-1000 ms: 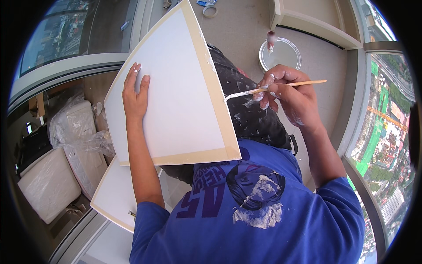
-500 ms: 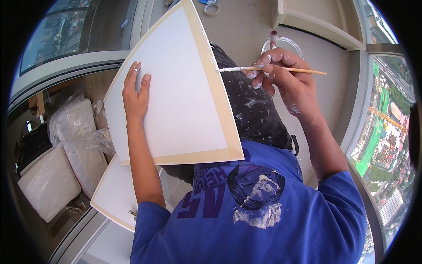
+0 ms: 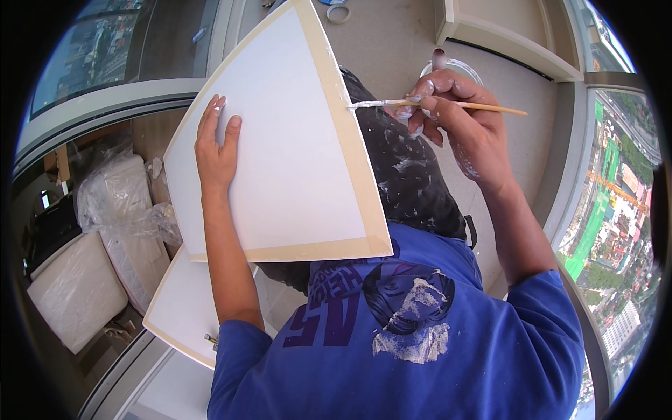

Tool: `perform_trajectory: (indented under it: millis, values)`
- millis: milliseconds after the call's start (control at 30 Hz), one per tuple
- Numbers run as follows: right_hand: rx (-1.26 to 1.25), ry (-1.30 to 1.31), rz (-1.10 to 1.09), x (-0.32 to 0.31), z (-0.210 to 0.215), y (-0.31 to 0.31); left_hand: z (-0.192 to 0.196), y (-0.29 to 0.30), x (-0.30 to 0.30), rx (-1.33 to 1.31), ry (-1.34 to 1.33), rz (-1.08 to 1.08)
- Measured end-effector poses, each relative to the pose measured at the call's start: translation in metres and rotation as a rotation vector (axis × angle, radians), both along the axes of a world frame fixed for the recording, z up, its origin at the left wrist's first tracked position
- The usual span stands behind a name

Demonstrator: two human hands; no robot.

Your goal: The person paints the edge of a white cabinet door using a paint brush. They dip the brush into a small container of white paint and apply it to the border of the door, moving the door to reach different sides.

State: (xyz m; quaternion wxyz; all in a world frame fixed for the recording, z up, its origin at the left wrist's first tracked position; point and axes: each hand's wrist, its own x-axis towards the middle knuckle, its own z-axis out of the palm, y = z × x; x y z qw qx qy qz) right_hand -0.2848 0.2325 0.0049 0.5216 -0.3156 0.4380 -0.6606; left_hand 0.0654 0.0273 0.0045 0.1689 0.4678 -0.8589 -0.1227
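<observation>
A white panel (image 3: 287, 154) edged with beige masking tape (image 3: 348, 168) lies tilted across my lap. Spread flat on the panel's left part is my left hand (image 3: 218, 147), thumb apart from the fingers. My right hand (image 3: 462, 115) pinches a thin paintbrush (image 3: 498, 108) with a pale wooden handle. White paint coats the brush's tip, which meets the panel's right edge. Paint smears cover the right fingers. Behind that hand, partly hidden, stands a round white-rimmed container (image 3: 467, 68) with a dark, rounded handle end sticking up beside it.
A second taped white panel (image 3: 183, 301) sits at lower left. Plastic-wrapped cushions (image 3: 80, 290) lie beyond the sliding-door frame (image 3: 112, 94) on the left. A tape roll (image 3: 338, 14) rests on the floor ahead, and a beige cabinet piece (image 3: 504, 35) stands at far right near the windows.
My right hand and the brush have shifted slightly to the right. The panel's right edge has also moved a little rightward, while my left hand stays in nearly the same place.
</observation>
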Motion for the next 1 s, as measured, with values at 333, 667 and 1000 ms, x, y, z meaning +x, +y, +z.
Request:
perform_trajectory:
  millis: [333, 667, 1000]
  values:
    - [0.019, 0.144, 0.146, -0.011, 0.019, 0.011, 0.000, 0.001, 0.001, 0.000, 0.000, 0.008]
    - [-0.032, 0.276, 0.158, -0.014, 0.023, 0.003, -0.001, 0.001, 0.001, -0.014, 0.002, 0.007]
    - [-0.024, 0.311, 0.082, -0.014, 0.017, -0.014, -0.002, 0.001, 0.000, -0.018, 0.012, -0.004]
